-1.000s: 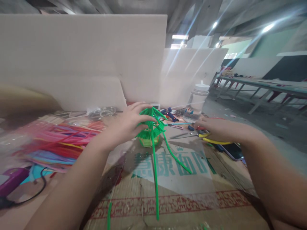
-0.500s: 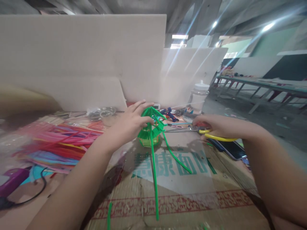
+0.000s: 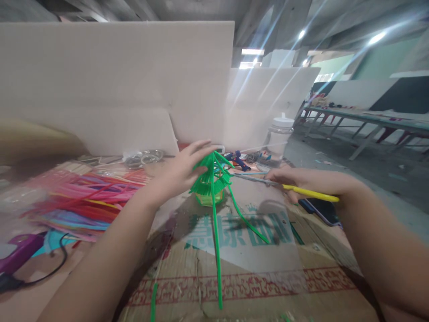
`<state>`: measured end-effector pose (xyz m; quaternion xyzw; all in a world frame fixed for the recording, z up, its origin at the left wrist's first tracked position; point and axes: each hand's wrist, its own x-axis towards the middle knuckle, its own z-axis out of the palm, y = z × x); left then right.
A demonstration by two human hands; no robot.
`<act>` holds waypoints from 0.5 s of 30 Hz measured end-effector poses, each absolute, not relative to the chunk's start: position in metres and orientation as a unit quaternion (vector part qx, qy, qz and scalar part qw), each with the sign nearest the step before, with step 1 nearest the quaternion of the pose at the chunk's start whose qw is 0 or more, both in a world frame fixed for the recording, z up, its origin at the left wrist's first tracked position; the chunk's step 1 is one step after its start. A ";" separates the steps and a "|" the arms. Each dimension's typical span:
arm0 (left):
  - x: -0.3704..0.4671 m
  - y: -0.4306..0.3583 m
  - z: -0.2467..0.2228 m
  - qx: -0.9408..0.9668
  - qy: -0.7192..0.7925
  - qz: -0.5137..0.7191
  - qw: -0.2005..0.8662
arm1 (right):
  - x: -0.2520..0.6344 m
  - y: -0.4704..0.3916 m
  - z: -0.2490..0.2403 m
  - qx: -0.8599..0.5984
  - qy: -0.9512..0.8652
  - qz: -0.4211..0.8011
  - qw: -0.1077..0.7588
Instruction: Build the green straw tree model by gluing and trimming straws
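A small green structure (image 3: 214, 183) made of pipe-cleaner strips stands on the printed board, with a cone-like top and a yellow-green base. My left hand (image 3: 182, 172) is wrapped around its left side, thumb and fingers on the top. Two long green strips (image 3: 216, 250) trail from it toward me. In my right hand (image 3: 288, 179) are scissors with yellow handles (image 3: 310, 192), their blades pointing left and reaching the structure's right edge. Whether the blade tips touch a strip is too small to tell.
Colourful pipe cleaners (image 3: 97, 192) lie in a pile at left, near a purple tool (image 3: 23, 252) with a black cord. Behind are a blue glue gun (image 3: 239, 160) and a clear bottle (image 3: 278, 138). A phone (image 3: 323, 211) rests beneath my right wrist. White boards (image 3: 117, 80) stand behind.
The scissors have turned in my right hand, so the handles look narrower and edge-on. A loose green piece now shows on the board below my right hand. My left hand has barely shifted.
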<state>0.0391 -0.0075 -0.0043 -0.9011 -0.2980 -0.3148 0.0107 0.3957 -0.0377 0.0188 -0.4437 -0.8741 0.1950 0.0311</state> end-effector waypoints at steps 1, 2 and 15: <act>0.039 -0.005 -0.006 -0.886 -0.316 -0.338 -0.003 | 0.393 -0.036 0.017 -0.448 -0.871 0.200 0.018; 0.038 -0.002 -0.008 -0.869 -0.335 -0.363 -0.013 | 0.390 -0.034 0.015 -0.452 -0.867 0.209 0.005; 0.037 0.008 -0.020 -0.836 -0.369 -0.360 -0.190 | 0.367 -0.024 -0.004 -0.429 -0.857 0.287 -0.006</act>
